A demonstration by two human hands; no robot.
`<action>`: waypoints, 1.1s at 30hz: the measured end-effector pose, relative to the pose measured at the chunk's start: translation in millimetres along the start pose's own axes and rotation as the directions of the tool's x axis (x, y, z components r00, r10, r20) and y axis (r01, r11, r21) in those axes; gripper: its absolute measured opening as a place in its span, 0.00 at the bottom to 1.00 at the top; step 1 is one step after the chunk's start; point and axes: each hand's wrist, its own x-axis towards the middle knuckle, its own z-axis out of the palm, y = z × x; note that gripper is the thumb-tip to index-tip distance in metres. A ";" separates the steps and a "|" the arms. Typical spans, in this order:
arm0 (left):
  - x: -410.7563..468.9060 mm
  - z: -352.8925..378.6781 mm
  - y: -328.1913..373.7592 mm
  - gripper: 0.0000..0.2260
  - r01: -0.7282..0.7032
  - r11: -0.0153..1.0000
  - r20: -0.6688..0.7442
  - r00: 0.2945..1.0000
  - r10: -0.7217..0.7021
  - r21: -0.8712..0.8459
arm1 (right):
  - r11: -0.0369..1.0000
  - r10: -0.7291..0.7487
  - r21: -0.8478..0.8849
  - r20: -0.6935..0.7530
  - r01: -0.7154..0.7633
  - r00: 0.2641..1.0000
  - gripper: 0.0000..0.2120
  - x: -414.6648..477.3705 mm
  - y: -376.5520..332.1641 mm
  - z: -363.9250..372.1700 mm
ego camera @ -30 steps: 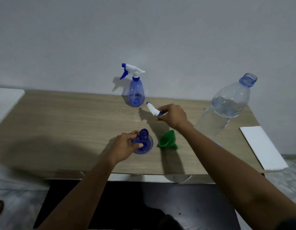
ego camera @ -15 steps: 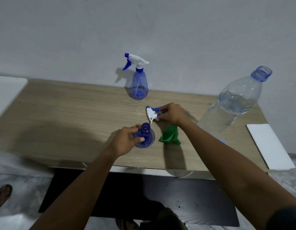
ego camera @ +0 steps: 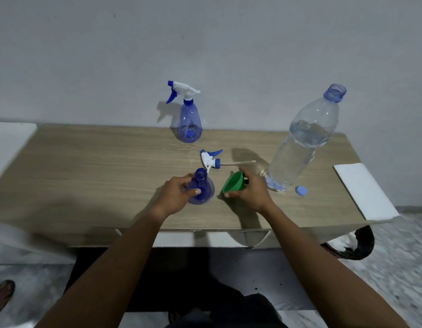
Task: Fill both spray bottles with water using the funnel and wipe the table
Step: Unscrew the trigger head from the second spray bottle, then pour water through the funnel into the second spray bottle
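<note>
On the surface (ego camera: 87, 176), the open bottle (ego camera: 201, 189) stands near the front edge, held by the left hand (ego camera: 175, 197). Just right of it lies the funnel (ego camera: 233, 183) on its side, under the right hand (ego camera: 251, 194). Behind both lies the sprayer head (ego camera: 211, 159), its tube pointing right. Farther back, by the wall, stands the second spray bottle (ego camera: 188, 124). The water bottle (ego camera: 302, 143) stands to the right, its cap (ego camera: 301, 191) beside its base. A cloth (ego camera: 361, 192) lies at the right end.
</note>
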 end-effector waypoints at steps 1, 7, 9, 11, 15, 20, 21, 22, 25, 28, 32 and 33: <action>-0.8 0.8 1.8 0.20 -0.004 1.000 -0.009 1.000 0.004 0.019 | 1.000 0.005 -0.006 -0.010 -0.005 1.000 0.51 0.0 0.6 -0.1; -5.5 8.3 14.1 0.17 0.010 0.997 -0.035 0.999 -0.008 0.070 | 0.958 -0.078 0.255 -0.217 0.133 0.973 0.38 -11.1 -18.9 -12.4; -6.4 13.3 17.2 0.16 0.007 0.998 -0.044 0.999 -0.004 0.063 | 0.863 -0.065 0.473 -0.245 0.178 0.967 0.35 -16.1 -33.8 -22.4; -8.7 19.8 22.4 0.14 0.017 0.998 -0.051 0.999 -0.014 0.066 | 0.740 -0.058 0.648 -0.206 0.180 0.977 0.32 -20.1 -49.8 -31.4; -11.5 34.7 31.6 0.08 0.037 0.994 -0.036 0.999 -0.033 0.099 | 0.685 -0.127 0.713 -0.090 0.153 0.988 0.31 -21.7 -60.6 -34.9; -14.9 48.9 42.9 0.06 0.060 0.987 -0.065 0.997 -0.050 0.148 | 0.779 -0.163 0.606 -0.058 0.164 0.985 0.34 -24.5 -47.2 -33.6; -16.2 51.0 45.3 0.04 0.068 0.985 -0.071 0.996 -0.058 0.158 | 0.794 -0.171 0.583 -0.057 0.172 0.984 0.35 -26.1 -44.7 -32.6; -16.9 53.1 46.6 0.03 0.067 0.984 -0.073 0.996 -0.055 0.165 | 0.806 -0.180 0.564 -0.054 0.179 0.982 0.35 -27.5 -42.5 -31.7; -17.1 59.6 50.8 0.11 0.072 0.983 -0.069 0.996 -0.061 0.167 | 0.843 -0.232 0.488 -0.051 0.227 0.971 0.37 -30.2 -35.9 -29.8; -15.6 65.6 59.9 0.15 0.080 0.979 -0.083 0.994 -0.065 0.188 | 0.874 -0.271 0.410 -0.031 0.260 0.962 0.46 -32.6 -26.9 -34.0; -11.0 72.4 70.7 0.17 0.106 0.983 -0.107 0.990 -0.090 0.149 | 0.884 -0.364 0.239 -0.188 0.402 0.912 0.48 -47.9 -17.2 -52.1; -9.1 74.3 71.5 0.17 0.120 0.983 -0.117 0.988 -0.104 0.136 | 0.869 -0.383 0.201 -0.305 0.452 0.872 0.44 -53.3 -17.3 -58.6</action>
